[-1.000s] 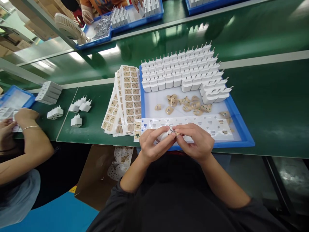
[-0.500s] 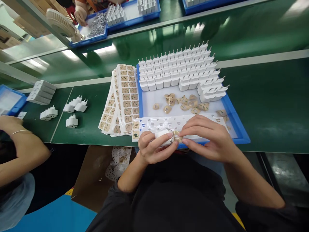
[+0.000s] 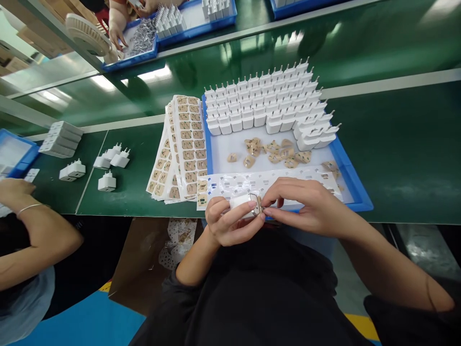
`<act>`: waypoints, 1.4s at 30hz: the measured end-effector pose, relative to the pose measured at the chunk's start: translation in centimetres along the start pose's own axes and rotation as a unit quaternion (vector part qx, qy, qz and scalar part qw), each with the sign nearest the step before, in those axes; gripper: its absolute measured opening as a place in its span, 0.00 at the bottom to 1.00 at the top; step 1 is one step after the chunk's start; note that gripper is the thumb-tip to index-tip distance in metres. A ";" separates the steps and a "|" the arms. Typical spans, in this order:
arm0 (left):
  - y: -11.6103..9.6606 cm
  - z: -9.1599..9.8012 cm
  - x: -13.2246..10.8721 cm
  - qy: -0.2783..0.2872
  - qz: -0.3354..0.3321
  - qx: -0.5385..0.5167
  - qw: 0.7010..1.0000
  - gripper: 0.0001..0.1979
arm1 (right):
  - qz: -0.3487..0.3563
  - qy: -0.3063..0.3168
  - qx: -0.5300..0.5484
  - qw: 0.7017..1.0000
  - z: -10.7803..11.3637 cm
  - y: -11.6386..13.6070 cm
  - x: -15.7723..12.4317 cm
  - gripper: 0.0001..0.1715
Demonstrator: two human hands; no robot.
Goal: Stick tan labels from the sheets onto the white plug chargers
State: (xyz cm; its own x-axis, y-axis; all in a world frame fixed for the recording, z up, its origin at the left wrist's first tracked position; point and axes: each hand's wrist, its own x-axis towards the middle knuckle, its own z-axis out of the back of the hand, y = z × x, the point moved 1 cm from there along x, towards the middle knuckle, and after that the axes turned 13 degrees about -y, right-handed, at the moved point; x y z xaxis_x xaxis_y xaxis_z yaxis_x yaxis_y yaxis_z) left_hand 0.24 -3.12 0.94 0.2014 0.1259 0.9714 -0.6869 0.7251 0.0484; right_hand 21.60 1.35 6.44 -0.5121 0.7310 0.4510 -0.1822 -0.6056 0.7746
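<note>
Your left grip [image 3: 234, 224] encloses a white adapter [image 3: 238, 201] over the blue tray's [image 3: 354, 185] near edge; your right grip [image 3: 311, 205] narrows on a tan piece [image 3: 260, 204] there. The piece, broader a moment ago, now appears edge-on, suggesting fine alignment.

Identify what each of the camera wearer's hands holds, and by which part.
The left hand holds a white charger by the sides of its body; the right hand pinches a tan sticker, apparently by its edge.
</note>
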 end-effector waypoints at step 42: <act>-0.5 -0.1 -0.1 0.017 0.025 0.013 0.999 0.11 | -0.050 -0.013 0.028 0.998 -1.1 -1.3 -1.2 0.03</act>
State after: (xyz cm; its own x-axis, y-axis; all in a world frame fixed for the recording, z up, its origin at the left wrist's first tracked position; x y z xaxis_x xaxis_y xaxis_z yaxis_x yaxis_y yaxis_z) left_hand 0.64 -3.41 0.82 0.1899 0.1857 0.9641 -0.7141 0.7001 0.0058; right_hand 21.54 0.93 4.39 -0.4718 0.7948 0.3818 -0.1829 -0.5118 0.8394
